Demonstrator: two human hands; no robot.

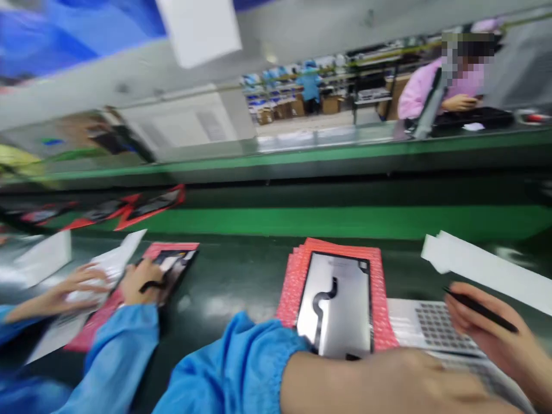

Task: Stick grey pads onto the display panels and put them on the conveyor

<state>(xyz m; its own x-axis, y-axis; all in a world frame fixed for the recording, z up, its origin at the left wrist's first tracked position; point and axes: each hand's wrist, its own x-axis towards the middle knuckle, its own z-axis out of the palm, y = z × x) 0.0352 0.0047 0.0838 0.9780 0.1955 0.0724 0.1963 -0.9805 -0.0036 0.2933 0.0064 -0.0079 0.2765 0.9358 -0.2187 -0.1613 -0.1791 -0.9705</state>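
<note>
My right hand [500,333] is closed around a slim black pen-like tool [480,310], at the right side of the bench. Reaching across the foreground from a blue sleeve, my left hand [426,382] is smeared by motion, and its fingers cannot be made out clearly. It lies over sheets of small grey square pieces [444,325], partly covering them. Left of these, a silver flat panel with a dark border and a curved black strip [345,305] rests on stacked red bubble-wrap sheets [382,293]. My left forearm hides the panel's lower edge.
White paper strips [487,270] lie at the back right. At left, a co-worker's hands [140,282] handle white sheets beside another panel [176,267] on red wrap. More red-wrapped panels [150,204] sit on the green-edged ledge behind. A person in pink [425,92] sits across.
</note>
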